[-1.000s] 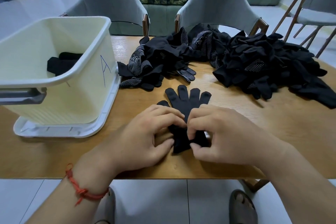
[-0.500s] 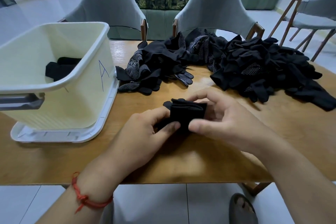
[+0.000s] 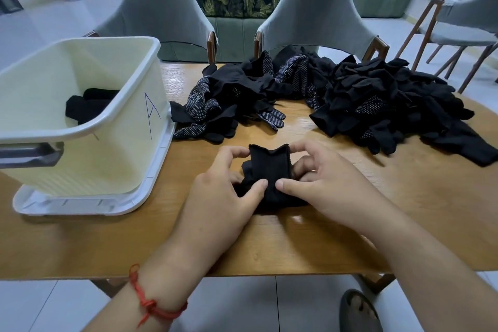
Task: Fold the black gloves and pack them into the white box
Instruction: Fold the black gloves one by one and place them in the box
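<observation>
- One red string bracelet [image 3: 151, 307] sits on my left wrist, nearest of all
- My left grip [image 3: 223, 191] and right grip [image 3: 323, 186], two in all, both pinch the one folded black knitted glove bundle [image 3: 269, 170]: thumbs on its near face, fingertips at its upper cuff edge; it rests on the one oval wooden bench [image 3: 404, 224], just in front of me
- Risk, as I judge it: the knit looks springy, so if either grip slackens before the cuff is tucked, the fold may spring open
- One white plastic box marked with a blue A [image 3: 94, 164] stands to my left on a white tray-like base [image 3: 80, 202]; its rim is high, and a loose pinch on the way over could drop the bundle short
- Inside lie dark folded gloves [image 3: 86, 108], at least two lumps; I cannot count them exactly
- Beyond are two heaps of loose black dotted gloves, left [image 3: 231, 100] and right [image 3: 377, 105], too tangled to count; the left heap's stray fingers lie near my bundle and could snag on it
- Farthest stand three grey chairs: two [image 3: 161, 8] [image 3: 318, 13] across the bench, one [image 3: 463, 24] off to the right
</observation>
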Action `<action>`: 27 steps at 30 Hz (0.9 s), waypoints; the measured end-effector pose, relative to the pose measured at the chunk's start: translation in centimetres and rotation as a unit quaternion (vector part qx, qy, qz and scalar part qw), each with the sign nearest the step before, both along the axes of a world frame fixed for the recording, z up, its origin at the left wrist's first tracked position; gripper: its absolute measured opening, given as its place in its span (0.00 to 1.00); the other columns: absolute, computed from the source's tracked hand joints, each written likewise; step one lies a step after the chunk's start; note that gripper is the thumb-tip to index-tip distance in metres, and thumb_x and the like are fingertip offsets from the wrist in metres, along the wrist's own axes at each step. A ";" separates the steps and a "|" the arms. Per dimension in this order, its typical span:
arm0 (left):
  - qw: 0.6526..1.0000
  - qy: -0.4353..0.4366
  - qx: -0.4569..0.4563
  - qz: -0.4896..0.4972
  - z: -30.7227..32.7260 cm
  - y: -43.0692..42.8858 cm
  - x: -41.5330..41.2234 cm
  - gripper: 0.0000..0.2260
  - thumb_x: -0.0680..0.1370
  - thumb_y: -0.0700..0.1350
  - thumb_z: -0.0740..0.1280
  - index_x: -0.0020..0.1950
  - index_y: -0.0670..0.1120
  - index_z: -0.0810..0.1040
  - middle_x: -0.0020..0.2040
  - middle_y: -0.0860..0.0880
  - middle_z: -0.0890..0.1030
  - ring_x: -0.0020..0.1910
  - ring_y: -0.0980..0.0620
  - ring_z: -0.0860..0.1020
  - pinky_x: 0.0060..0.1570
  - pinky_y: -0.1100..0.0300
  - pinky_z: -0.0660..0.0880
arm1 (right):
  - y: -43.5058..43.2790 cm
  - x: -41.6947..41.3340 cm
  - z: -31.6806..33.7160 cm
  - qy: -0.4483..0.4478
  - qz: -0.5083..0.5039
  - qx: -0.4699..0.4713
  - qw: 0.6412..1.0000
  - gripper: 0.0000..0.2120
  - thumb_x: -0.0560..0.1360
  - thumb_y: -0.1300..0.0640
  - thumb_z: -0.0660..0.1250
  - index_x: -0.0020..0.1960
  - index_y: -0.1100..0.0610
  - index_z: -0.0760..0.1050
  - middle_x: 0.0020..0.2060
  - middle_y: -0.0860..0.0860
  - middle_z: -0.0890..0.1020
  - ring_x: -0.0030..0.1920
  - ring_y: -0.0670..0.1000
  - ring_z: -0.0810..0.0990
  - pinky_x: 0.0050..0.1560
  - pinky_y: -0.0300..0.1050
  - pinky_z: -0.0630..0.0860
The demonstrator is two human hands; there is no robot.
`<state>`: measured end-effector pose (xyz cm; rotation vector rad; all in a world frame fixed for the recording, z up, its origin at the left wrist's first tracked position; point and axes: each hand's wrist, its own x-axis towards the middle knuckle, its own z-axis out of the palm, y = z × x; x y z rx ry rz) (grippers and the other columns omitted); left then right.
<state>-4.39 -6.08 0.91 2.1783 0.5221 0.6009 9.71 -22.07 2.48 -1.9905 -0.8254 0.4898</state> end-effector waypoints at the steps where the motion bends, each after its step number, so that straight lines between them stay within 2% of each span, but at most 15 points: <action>1: 1.000 -0.003 0.009 0.004 -0.1 -0.1 0.1 0.19 0.77 0.55 0.76 0.64 0.61 0.73 0.38 0.57 0.85 0.42 0.59 0.82 0.41 0.66 0.74 | 0.0 -0.2 0.0 -0.015 -0.007 -0.004 1.000 0.27 0.75 0.51 0.80 0.68 0.38 0.72 0.44 0.47 0.85 0.38 0.49 0.85 0.48 0.50 0.80; 3: 1.000 -0.003 0.016 0.014 -0.1 -0.3 0.2 0.17 0.77 0.54 0.76 0.61 0.60 0.73 0.36 0.57 0.84 0.41 0.58 0.81 0.42 0.64 0.74 | 0.1 -0.4 0.0 -0.032 -0.009 -0.007 0.999 0.31 0.75 0.51 0.80 0.71 0.36 0.68 0.45 0.46 0.83 0.35 0.45 0.83 0.45 0.43 0.76; 6: 0.999 -0.006 0.026 0.031 -0.2 -0.4 0.4 0.14 0.76 0.54 0.76 0.56 0.58 0.73 0.33 0.55 0.82 0.39 0.58 0.80 0.38 0.66 0.73 | 0.0 -0.5 0.0 -0.059 -0.004 -0.010 0.998 0.33 0.75 0.52 0.79 0.70 0.32 0.66 0.45 0.45 0.81 0.34 0.46 0.82 0.46 0.45 0.78; 9: 0.997 -0.007 0.061 0.036 -0.3 -0.5 0.6 0.12 0.76 0.54 0.76 0.52 0.57 0.74 0.33 0.55 0.79 0.36 0.59 0.77 0.37 0.67 0.68 | 0.0 -0.8 0.0 -0.100 0.001 -0.010 0.995 0.25 0.75 0.54 0.78 0.63 0.35 0.71 0.43 0.47 0.78 0.35 0.46 0.80 0.44 0.42 0.78; 11: 0.997 -0.011 0.074 0.028 -0.3 -0.7 0.6 0.11 0.76 0.53 0.76 0.51 0.56 0.75 0.36 0.57 0.77 0.36 0.62 0.74 0.41 0.62 0.66 | 0.1 -1.0 -0.3 -0.172 0.002 -0.027 0.985 0.18 0.75 0.54 0.77 0.58 0.39 0.73 0.44 0.45 0.76 0.41 0.46 0.80 0.44 0.41 0.76; 13: 0.996 -0.018 0.081 0.022 -0.3 -0.7 0.6 0.10 0.77 0.52 0.76 0.51 0.55 0.76 0.38 0.57 0.77 0.37 0.61 0.73 0.44 0.56 0.69 | 0.1 -1.1 -0.5 -0.248 0.010 -0.034 0.968 0.15 0.75 0.54 0.76 0.55 0.41 0.75 0.48 0.41 0.73 0.48 0.45 0.77 0.48 0.40 0.76; 16: 0.995 -0.015 0.092 0.029 -0.5 -0.6 0.7 0.10 0.76 0.50 0.77 0.51 0.55 0.76 0.42 0.58 0.78 0.45 0.56 0.75 0.48 0.48 0.76 | 0.1 -1.1 -0.6 -0.334 0.066 -0.027 0.940 0.14 0.76 0.61 0.75 0.56 0.46 0.79 0.57 0.40 0.73 0.59 0.47 0.73 0.60 0.39 0.72; 19: 0.993 0.002 0.114 0.036 -0.6 -0.4 0.7 0.11 0.77 0.48 0.74 0.53 0.56 0.75 0.47 0.58 0.77 0.51 0.52 0.74 0.51 0.45 0.77 | 0.3 -1.0 -0.8 -0.355 0.128 -0.052 0.925 0.14 0.81 0.64 0.68 0.60 0.48 0.82 0.63 0.41 0.77 0.65 0.45 0.72 0.67 0.38 0.69; 23: 0.990 0.029 0.134 0.036 -0.4 0.0 0.5 0.15 0.77 0.45 0.73 0.60 0.58 0.76 0.57 0.59 0.77 0.60 0.52 0.72 0.61 0.48 0.74 | 0.2 -0.9 -0.8 -0.322 0.131 -0.078 0.935 0.16 0.83 0.61 0.64 0.63 0.45 0.82 0.65 0.37 0.78 0.65 0.38 0.72 0.65 0.29 0.66; 25: 0.985 0.028 0.168 0.021 -0.1 0.4 0.2 0.18 0.76 0.39 0.72 0.61 0.56 0.77 0.60 0.60 0.77 0.65 0.53 0.71 0.66 0.55 0.70 | 0.1 -0.7 -0.7 -0.307 0.125 -0.083 0.940 0.16 0.83 0.59 0.64 0.63 0.42 0.82 0.66 0.34 0.78 0.65 0.36 0.72 0.62 0.24 0.63; 27: 0.980 0.013 0.197 -0.016 0.3 0.8 -0.2 0.18 0.75 0.36 0.71 0.59 0.55 0.79 0.60 0.61 0.77 0.67 0.55 0.70 0.68 0.65 0.65 | 0.0 -0.5 -0.6 -0.282 0.121 -0.074 0.949 0.15 0.84 0.57 0.65 0.64 0.41 0.82 0.65 0.33 0.79 0.65 0.34 0.73 0.63 0.25 0.65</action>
